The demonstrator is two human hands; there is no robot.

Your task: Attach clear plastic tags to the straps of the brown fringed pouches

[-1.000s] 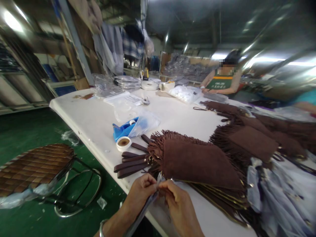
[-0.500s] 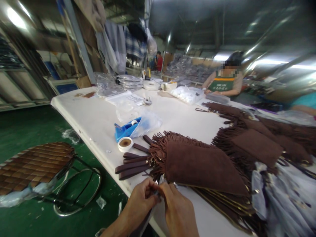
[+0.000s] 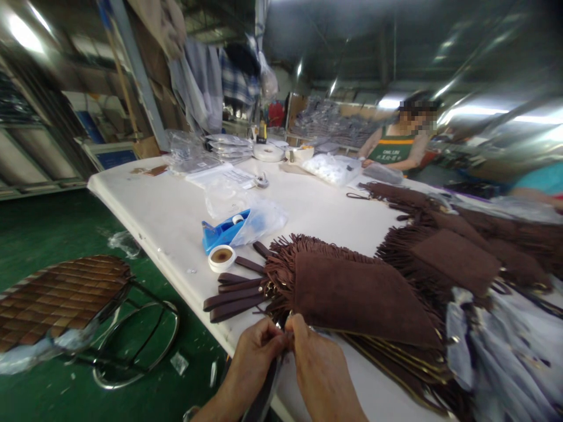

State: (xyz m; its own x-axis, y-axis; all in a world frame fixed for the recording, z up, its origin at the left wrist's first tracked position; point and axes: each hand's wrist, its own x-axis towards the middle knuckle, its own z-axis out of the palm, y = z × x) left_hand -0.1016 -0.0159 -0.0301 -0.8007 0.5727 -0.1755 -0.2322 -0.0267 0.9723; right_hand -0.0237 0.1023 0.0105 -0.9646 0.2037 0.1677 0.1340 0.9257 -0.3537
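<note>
At the table's near edge my left hand (image 3: 255, 358) and my right hand (image 3: 320, 366) meet, thumbs and fingers pinched together. From between them a dark strap (image 3: 265, 391) runs down toward the bottom of the view; its end in my fingertips is hidden. Just beyond my fingers lies a stack of dark brown fringed pouches (image 3: 356, 293) with gold-coloured zipper edges. Brown wrist loops (image 3: 235, 300) stick out from its left side. A small shiny metal part shows by my fingertips, too small to make out.
Left of the pouches stand a round white tub (image 3: 221, 258) with brown contents and a blue tape dispenser (image 3: 226, 230). More fringed pouches (image 3: 457, 252) lie at right. A co-worker (image 3: 393, 149) in a green apron is across the table. A stool (image 3: 65, 290) stands left.
My hands have shifted slightly and stay pinched together; more of the dark strap shows below them. The co-worker's head has moved a little to the right.
</note>
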